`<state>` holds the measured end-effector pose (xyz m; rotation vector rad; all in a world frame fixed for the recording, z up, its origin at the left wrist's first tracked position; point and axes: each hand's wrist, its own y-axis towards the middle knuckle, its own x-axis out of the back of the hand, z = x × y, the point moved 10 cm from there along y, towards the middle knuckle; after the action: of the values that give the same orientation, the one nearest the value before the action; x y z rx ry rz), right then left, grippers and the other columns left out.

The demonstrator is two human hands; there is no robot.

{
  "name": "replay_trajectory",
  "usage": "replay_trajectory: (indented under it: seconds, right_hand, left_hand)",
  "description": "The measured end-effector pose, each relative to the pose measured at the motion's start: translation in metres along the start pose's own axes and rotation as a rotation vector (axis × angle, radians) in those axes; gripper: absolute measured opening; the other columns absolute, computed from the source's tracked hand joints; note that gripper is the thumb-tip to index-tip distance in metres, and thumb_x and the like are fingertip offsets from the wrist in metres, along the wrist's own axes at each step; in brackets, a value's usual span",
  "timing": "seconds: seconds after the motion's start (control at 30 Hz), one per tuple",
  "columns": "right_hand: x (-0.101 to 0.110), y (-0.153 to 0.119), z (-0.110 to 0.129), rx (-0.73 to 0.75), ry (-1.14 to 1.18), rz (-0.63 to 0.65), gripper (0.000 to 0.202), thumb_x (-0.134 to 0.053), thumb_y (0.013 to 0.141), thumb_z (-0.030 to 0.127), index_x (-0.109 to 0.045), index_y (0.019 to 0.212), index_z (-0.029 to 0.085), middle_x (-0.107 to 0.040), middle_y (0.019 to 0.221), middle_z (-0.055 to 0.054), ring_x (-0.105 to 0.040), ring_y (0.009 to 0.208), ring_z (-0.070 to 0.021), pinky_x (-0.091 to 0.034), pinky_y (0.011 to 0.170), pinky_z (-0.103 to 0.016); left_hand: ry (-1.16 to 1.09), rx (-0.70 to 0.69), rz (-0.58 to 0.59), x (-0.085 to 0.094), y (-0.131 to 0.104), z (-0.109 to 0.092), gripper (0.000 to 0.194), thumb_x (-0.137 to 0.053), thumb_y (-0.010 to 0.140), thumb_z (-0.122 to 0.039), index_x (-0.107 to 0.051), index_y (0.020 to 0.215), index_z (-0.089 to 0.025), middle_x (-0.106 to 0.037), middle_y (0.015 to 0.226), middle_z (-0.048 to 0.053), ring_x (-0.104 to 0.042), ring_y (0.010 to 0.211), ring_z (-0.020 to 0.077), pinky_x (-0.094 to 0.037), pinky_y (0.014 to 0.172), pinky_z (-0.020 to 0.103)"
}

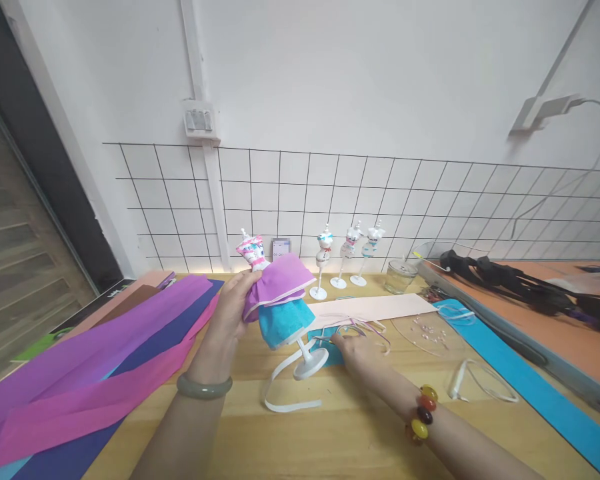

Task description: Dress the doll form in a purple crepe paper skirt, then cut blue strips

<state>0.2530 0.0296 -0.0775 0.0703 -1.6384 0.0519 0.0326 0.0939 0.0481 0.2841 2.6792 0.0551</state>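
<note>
My left hand [235,300] is closed around the waist of a miniature dress form [251,251], which is held tilted above the table. The form wears a pink-and-white bodice and a skirt with a purple upper layer [283,279] over a blue layer [286,323]. Its white round base [311,364] points down and to the right. Low over the table, my right hand [353,350] has its fingers bent together beside a thin, scissors-like tool and a blue piece of material [334,357]. What its fingertips hold is hidden.
Several coloured strips [130,360] spread across the left side. White dress forms [324,257] and a glass jar [401,275] stand at the back. A pale pink strip [380,307], pink bits [427,331], a white ribbon [290,407] and a long blue strip [530,387] lie about.
</note>
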Motion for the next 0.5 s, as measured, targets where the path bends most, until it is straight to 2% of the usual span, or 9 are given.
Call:
replay_trajectory:
  seconds: [0.17, 0.37, 0.5]
  right_hand:
    - [-0.004, -0.007, 0.005, 0.047, -0.031, 0.028, 0.027, -0.041, 0.076, 0.004, -0.058, 0.093, 0.017, -0.068, 0.078, -0.008, -0.062, 0.07, -0.0199, -0.033, 0.055, -0.026]
    - [0.003, -0.017, 0.019, 0.156, -0.036, -0.004, 0.026, -0.041, 0.076, 0.001, -0.06, 0.086, 0.016, -0.067, 0.078, -0.007, -0.06, 0.066, -0.0169, -0.034, 0.056, -0.026]
    - [0.004, -0.023, 0.024, 0.202, -0.024, -0.065, 0.029, -0.041, 0.074, -0.002, -0.061, 0.086, 0.016, -0.065, 0.081, -0.008, -0.058, 0.068, -0.0169, -0.036, 0.057, -0.025]
  left_hand:
    - [0.028, -0.021, 0.032, -0.005, -0.003, -0.001, 0.026, -0.067, 0.068, -0.033, -0.047, 0.063, -0.017, -0.044, 0.051, -0.008, -0.037, 0.038, 0.005, -0.025, 0.036, 0.018]
    - [0.034, 0.0, 0.042, -0.006, 0.001, 0.005, 0.021, -0.067, 0.069, -0.031, -0.052, 0.066, -0.017, -0.045, 0.051, -0.007, -0.037, 0.038, 0.0053, -0.025, 0.036, 0.018]
    - [-0.012, 0.11, 0.192, -0.014, 0.001, 0.022, 0.017, -0.07, 0.066, -0.026, -0.056, 0.066, -0.015, -0.053, 0.056, -0.004, -0.046, 0.045, 0.0076, -0.034, 0.042, 0.019]
